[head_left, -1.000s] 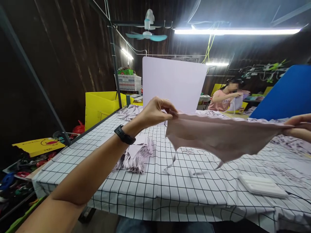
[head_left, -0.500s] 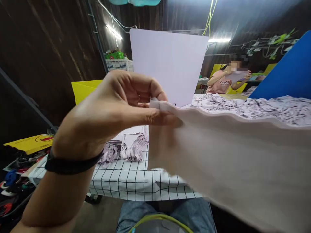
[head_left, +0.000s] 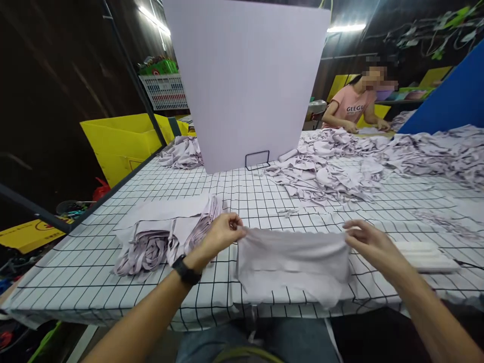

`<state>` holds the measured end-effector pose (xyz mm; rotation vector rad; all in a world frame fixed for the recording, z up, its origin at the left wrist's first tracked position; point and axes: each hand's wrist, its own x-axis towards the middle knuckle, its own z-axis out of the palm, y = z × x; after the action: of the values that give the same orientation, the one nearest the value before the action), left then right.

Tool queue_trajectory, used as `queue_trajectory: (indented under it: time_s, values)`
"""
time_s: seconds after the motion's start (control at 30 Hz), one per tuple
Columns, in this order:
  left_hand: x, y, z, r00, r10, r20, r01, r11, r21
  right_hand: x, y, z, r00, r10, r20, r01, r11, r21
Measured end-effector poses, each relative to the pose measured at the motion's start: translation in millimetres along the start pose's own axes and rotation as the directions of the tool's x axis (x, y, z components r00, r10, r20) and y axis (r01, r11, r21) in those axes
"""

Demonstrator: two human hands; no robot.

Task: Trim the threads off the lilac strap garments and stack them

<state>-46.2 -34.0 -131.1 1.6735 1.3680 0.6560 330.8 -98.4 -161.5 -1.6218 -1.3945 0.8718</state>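
A pale lilac-grey piece of fabric is stretched between my two hands at the table's front edge, its long top edge slightly wavy. At its upper left corner, my left hand pinches it between thumb and fingers; a black band circles that wrist. My right hand grips the upper right corner in a similar pinch. Left of my left hand lies a stack of similar fabric pieces, folded ends hanging toward me. A white flat device with a cable sits beside my right hand.
An upright pale board on a black wire stand rises mid-table. Heaped fabric pieces spread across the back right, near a blue panel. Yellow bins stand at the left. Across the table, a person in a pink shirt handles fabric.
The fabric has come down from close before the camera to the table's front edge. Both hands now show at its corners, and the view has tilted downward.
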Motion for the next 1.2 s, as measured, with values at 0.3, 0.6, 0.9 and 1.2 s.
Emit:
queue_trajectory:
  time_s: [0.3, 0.6, 0.9, 1.2]
  values:
    - [53, -10, 43.5, 0.980, 0.147, -0.137, -0.061, 0.869, 0.491, 44, -10, 56, 0.967, -0.058, -0.247, -0.014, 0.960, -0.279]
    - [25, 7, 145.4, 0.646, 0.575, 0.502, -0.760, 0.550, 0.347, -124, 37, 58, 0.825, 0.309, -0.473, -0.392, 0.916, -0.085]
    - [19, 5, 186.2, 0.614, 0.528, 0.587, -0.788, 0.455, 0.415, -128, 62, 101, 0.969, 0.218, -0.114, -0.203, 0.971, 0.126]
    - [19, 5, 187.1, 0.630, 0.514, 0.582, -0.776, 0.454, 0.438, -178, 52, 82, 0.975, 0.180, -0.130, -0.181, 0.983, 0.008]
